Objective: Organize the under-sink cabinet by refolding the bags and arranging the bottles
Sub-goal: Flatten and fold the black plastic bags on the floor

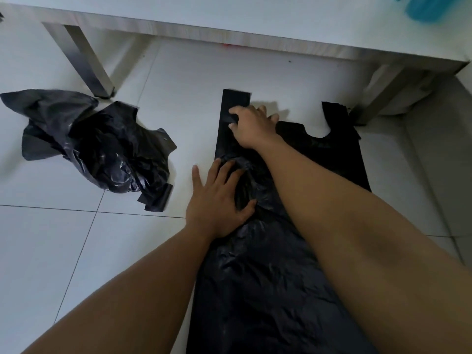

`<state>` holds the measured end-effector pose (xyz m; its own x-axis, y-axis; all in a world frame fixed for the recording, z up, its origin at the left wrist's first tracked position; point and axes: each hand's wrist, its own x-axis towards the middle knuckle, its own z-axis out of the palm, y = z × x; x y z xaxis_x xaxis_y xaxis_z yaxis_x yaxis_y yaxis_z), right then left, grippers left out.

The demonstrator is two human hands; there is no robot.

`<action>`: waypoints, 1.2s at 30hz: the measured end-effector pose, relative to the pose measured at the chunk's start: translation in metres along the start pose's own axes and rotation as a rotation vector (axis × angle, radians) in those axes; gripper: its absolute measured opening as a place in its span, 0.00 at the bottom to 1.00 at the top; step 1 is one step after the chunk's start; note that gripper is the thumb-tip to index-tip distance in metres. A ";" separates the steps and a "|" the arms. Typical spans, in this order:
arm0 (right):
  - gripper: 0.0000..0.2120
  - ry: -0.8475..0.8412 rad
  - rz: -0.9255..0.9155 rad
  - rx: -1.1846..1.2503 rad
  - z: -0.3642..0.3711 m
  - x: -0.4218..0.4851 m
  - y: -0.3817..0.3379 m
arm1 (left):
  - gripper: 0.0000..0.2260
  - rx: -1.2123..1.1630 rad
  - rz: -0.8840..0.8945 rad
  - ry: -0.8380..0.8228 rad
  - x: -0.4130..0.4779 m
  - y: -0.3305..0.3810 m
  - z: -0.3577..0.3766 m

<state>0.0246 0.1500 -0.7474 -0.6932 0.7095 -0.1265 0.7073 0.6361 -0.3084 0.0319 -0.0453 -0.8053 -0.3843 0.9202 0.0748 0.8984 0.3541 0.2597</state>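
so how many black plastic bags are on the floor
2. One flat black plastic bag lies spread on the white tiled floor at centre; a crumpled black plastic bag sits to its left and may hide more.

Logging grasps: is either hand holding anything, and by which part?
Nothing lifted: left hand presses the spread bag flat at its middle; right hand lies on its handle strap, pinch unclear.
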 end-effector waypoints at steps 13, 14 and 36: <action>0.22 0.185 0.062 0.975 -0.048 0.041 -0.031 | 0.35 0.004 0.001 -0.022 -0.001 0.001 -0.007; 0.22 0.198 0.057 0.985 -0.055 0.048 -0.029 | 0.35 0.000 0.000 -0.025 -0.001 0.001 -0.007; 0.15 0.292 -0.178 -0.021 0.009 -0.048 0.025 | 0.41 -0.004 -0.022 -0.033 0.001 0.000 -0.005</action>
<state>0.0745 0.1288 -0.7573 -0.7393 0.6420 0.2033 0.5838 0.7615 -0.2817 0.0306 -0.0446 -0.8002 -0.3967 0.9172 0.0377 0.8889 0.3735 0.2652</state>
